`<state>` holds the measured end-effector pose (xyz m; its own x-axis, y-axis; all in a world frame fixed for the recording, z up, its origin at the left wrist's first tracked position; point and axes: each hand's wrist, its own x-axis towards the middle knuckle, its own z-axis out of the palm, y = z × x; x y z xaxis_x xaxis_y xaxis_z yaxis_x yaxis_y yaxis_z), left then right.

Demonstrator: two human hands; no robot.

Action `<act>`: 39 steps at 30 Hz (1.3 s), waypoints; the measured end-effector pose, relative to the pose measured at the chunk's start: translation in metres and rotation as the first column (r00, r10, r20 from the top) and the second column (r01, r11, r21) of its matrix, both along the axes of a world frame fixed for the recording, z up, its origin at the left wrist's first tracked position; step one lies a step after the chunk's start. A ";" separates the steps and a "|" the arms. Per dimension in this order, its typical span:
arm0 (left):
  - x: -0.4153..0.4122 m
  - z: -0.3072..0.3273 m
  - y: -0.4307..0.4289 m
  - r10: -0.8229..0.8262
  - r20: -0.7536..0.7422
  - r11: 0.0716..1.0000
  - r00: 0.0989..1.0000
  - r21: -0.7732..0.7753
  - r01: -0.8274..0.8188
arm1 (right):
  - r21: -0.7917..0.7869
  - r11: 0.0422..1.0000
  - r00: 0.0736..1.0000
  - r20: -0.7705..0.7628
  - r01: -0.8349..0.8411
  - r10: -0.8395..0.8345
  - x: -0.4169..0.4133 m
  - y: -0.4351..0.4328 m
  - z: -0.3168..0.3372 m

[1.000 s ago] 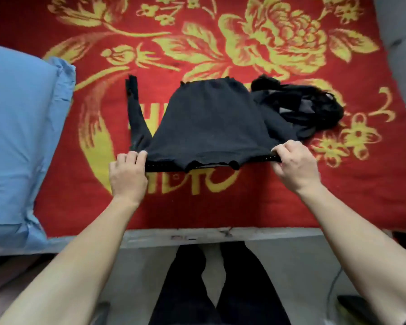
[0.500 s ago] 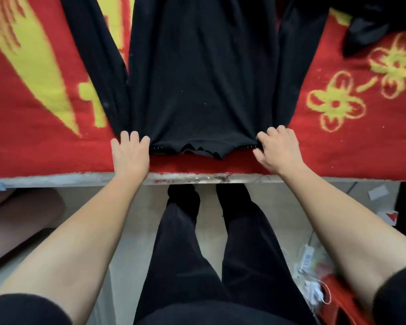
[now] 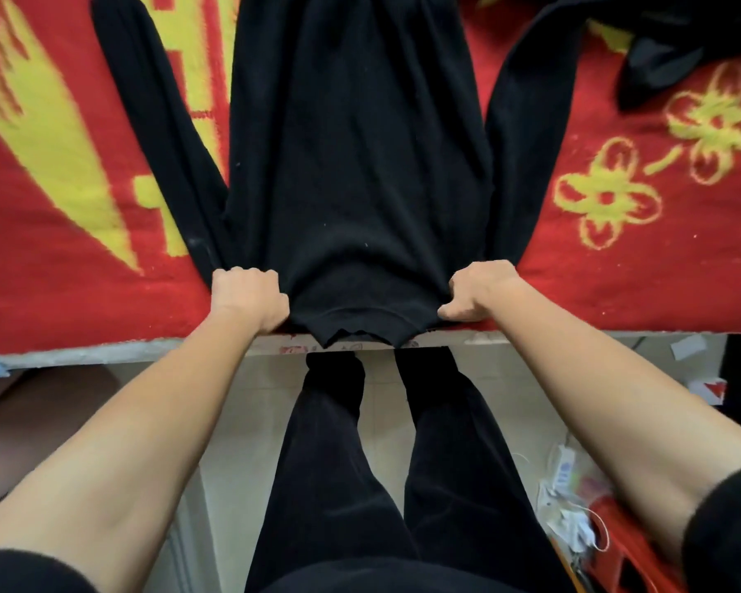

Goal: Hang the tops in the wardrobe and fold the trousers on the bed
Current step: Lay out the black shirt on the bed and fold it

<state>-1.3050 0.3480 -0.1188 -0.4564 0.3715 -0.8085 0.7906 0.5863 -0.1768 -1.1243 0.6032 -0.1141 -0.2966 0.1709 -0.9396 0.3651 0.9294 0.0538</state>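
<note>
Black knit fabric fills the middle of the view: a long-sleeved black top [image 3: 360, 164] lies flat on the bed [image 3: 103, 348], spread over a red blanket [image 3: 61, 271] patterned with yellow flowers and lettering. The top's neck end points toward the near edge of the bed, and its collar just overhangs that edge at the centre. Its two sleeves run away from the near edge, one along each side of the body, angling slightly outward toward the far side. The left hand [image 3: 249, 299] is closed in a fist on the top's shoulder, left of the collar, with cloth bunched under the knuckles. The right hand [image 3: 478, 291] is likewise clenched on the other shoulder, the thumb tucked under a fold of fabric. Both hands sit right at the near edge of the bed, with the collar between them. Toward the far right corner of the view, a second heap of dark clothing [image 3: 676, 44] lies crumpled on the blanket, touching or nearly touching the right sleeve; what garment it is cannot be told. Below the bed edge, the person's legs in black trousers [image 3: 360, 485] stand on a pale tiled floor [image 3: 510, 400], and at the lower right a red plastic object [image 3: 629, 545] holds white cables.
</note>
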 end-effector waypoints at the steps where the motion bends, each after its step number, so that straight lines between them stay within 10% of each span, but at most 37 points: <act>1: -0.014 0.001 0.013 0.032 -0.029 0.994 0.999 0.106 -0.029 | 0.018 1.000 0.998 -0.052 0.025 -0.024 -0.016 0.010 0.002; 8: -0.125 -0.012 0.120 0.597 -0.073 0.635 0.799 0.651 -0.415 | 0.026 0.866 0.531 -0.799 0.499 -0.282 -0.129 0.077 -0.015; 16: -0.209 -0.060 0.187 0.830 0.060 0.351 0.554 0.716 -0.603 | 0.082 0.676 0.402 -0.854 0.732 -0.331 -0.213 0.124 -0.060; 19: -0.232 -0.060 0.176 0.902 0.127 0.148 0.413 0.809 -0.570 | -0.027 0.432 0.197 -0.862 0.902 -0.466 -0.214 0.160 -0.054; 22: -0.245 -0.051 0.168 0.913 0.072 0.189 0.402 0.799 -0.571 | -0.128 0.269 0.001 -0.901 0.955 -0.434 -0.209 0.165 -0.054; 28: -0.186 -0.037 0.168 0.523 -0.293 0.601 0.800 0.792 -0.103 | 0.240 0.879 0.131 -0.970 0.412 0.203 -0.193 0.108 -0.071; 33: -0.179 -0.075 0.170 0.101 -0.320 0.788 0.942 0.604 0.120 | 0.300 0.927 0.574 -0.810 0.224 0.123 -0.185 0.113 -0.094; 39: -0.199 -0.097 0.181 0.201 -0.199 0.852 0.959 0.518 -0.071 | 0.256 0.937 0.686 -0.727 0.239 0.023 -0.189 0.124 -0.103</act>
